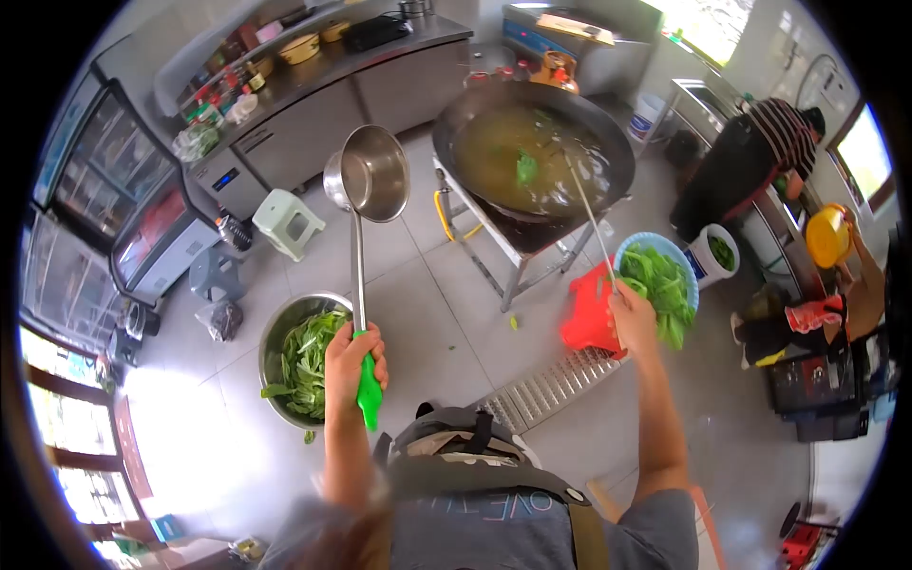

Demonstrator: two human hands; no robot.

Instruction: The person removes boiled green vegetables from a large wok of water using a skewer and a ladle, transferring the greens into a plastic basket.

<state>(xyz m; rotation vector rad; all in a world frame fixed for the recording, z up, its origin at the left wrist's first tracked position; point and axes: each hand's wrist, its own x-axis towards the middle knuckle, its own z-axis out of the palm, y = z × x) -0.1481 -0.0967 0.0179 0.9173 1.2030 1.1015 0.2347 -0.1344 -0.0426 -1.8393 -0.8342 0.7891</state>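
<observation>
My left hand [355, 369] is closed round the green handle of a metal ladle [375, 174], whose bowl is held up left of the wok and holds nothing that I can see. A long thin utensil [591, 214] is gripped in my right hand [631, 318]; its far end reaches into the liquid in a large dark wok [608, 133] on a metal stand. A clump of greens [526, 168] floats there. Leafy greens [313, 351] fill a metal basin [273, 340] beside my left hand. More greens [660, 280] sit in a light blue basket [635, 241] near my right hand.
A red stool [591, 313] stands under the blue basket, by a floor drain grate [551, 388]. At the right, one person [750, 161] bends over a sink and another holds a yellow basin [828, 236]. A white bucket [708, 261] and a pale green stool [287, 223] stand on the floor.
</observation>
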